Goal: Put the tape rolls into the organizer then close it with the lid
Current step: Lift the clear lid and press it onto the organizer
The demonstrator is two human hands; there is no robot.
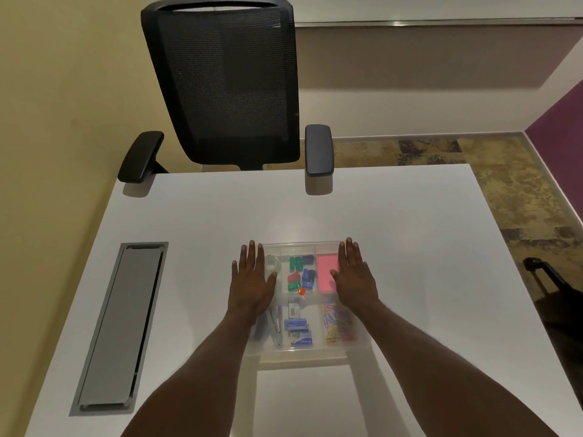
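A clear plastic organizer (303, 351) sits on the white table in front of me, and a clear lid (301, 247) seems to lie over it. Through the plastic I see a clear tape roll (272, 262) in the far left compartment, coloured clips, a pink pad, blue staple boxes and paper clips. My left hand (252, 280) lies flat, fingers spread, on the organizer's left side. My right hand (355, 279) lies flat on its right side. Neither hand grips anything.
A grey cable hatch (120, 326) is set into the table at the left. A black mesh office chair (227, 86) stands at the table's far edge. Another dark chair part (549, 279) shows at the right, off the table.
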